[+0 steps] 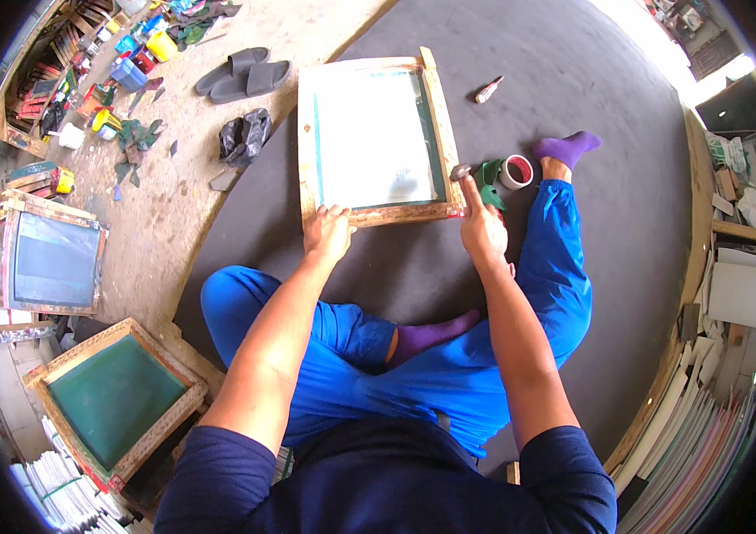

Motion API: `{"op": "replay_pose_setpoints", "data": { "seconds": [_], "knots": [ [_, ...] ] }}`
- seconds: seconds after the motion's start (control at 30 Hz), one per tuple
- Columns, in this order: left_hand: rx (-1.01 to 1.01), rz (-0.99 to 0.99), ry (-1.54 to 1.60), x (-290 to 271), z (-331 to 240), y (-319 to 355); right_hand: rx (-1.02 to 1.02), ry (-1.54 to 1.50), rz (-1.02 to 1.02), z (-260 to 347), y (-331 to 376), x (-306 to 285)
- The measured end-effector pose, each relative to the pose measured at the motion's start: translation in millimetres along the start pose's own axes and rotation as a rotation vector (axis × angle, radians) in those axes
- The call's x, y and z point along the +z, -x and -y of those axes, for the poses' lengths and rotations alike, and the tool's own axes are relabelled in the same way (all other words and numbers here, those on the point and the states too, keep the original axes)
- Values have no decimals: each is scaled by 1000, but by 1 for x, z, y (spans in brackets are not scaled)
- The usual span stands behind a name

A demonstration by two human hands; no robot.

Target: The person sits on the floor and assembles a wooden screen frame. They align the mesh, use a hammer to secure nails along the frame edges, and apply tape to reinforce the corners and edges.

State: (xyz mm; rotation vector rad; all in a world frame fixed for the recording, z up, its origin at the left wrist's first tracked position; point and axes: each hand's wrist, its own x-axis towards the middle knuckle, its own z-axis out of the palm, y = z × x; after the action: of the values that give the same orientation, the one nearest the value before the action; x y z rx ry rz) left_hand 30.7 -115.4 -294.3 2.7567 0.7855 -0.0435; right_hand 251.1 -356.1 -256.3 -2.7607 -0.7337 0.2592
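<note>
A wooden screen printing frame [378, 214] with pale mesh lies on the dark mat in front of me. My left hand [329, 233] grips its near rail close to the left corner, fingers curled over the wood. At the near right corner my right hand [483, 233] is closed round what looks like a hammer [460, 172]. Its grey metal head rests by the right rail, and my hand hides most of the handle. Just right of it lie a green scrap [490, 183] and a tape roll [528, 169] with a red core.
A screwdriver [488, 90] lies farther off on the dark mat [636, 267]. Black sandals [249, 76] and a black plastic bag [244, 137] are on the floor to the left. A green-meshed frame [120, 400] leans at lower left. Paint tubs [129, 75] clutter the far left.
</note>
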Motion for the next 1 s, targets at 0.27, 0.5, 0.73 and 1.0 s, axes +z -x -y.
{"op": "replay_pose_setpoints", "data": {
  "seconds": [0.27, 0.5, 0.73, 1.0],
  "knots": [
    [3, -18, 4, 3, 0, -2, -7, 9, 30, -6, 1, -1],
    [34, -45, 0, 5, 4, -2, -46, -30, 4, -9, -5, 5],
    [36, -20, -3, 2, 7, -1, -101, -141, -102, 11, -43, -4],
    [39, -25, 5, -3, 6, -1, -23, -96, 28, 24, -60, -9]
  ]
}}
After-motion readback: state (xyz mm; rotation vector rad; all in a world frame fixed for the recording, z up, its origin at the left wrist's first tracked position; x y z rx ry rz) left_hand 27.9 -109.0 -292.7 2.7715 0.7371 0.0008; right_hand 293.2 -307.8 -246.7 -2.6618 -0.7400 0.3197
